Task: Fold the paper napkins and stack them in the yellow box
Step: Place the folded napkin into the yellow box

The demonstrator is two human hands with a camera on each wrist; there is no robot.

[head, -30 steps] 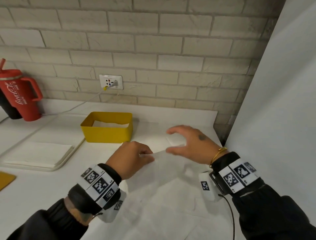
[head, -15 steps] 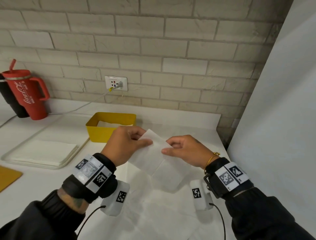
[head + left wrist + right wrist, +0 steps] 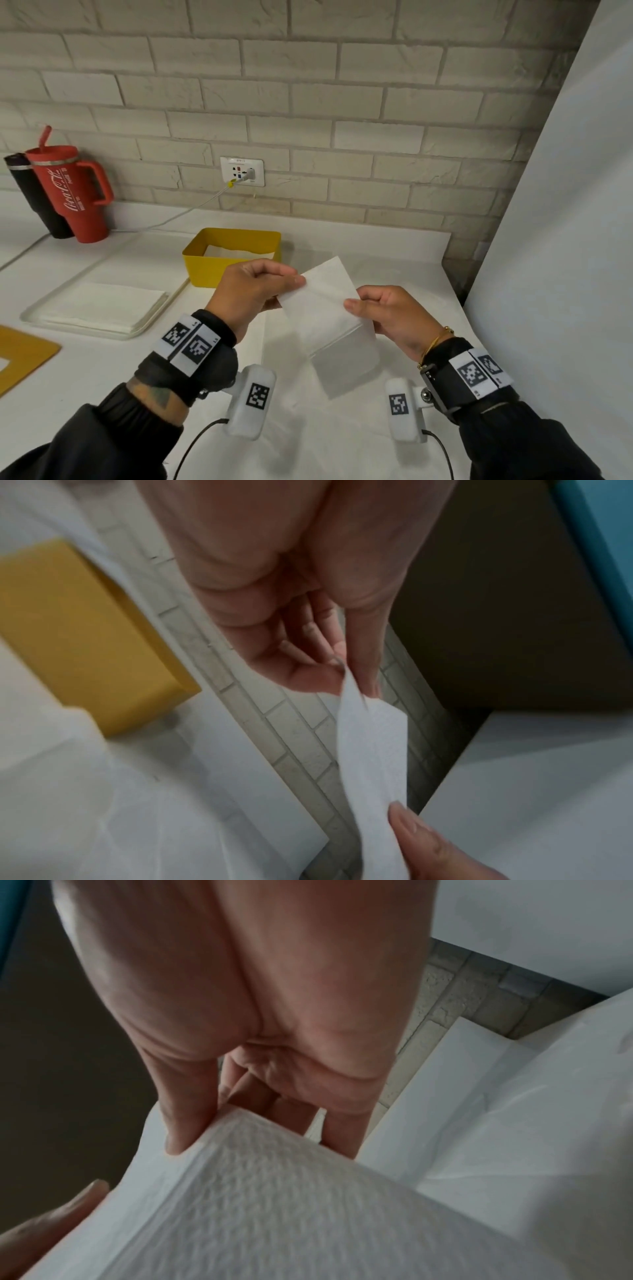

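Both hands pinch napkin (image 3: 325,301) in air, just in front of yellow box (image 3: 233,260): left hand (image 3: 253,291) at left edge, right hand (image 3: 387,315) at right, likely aligning fold before stacking.

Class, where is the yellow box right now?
In the head view, the yellow box sits on the counter below the wall socket, just behind the left hand.

yellow box (image 3: 219,270) front hidden behind left hand (image 3: 251,291)
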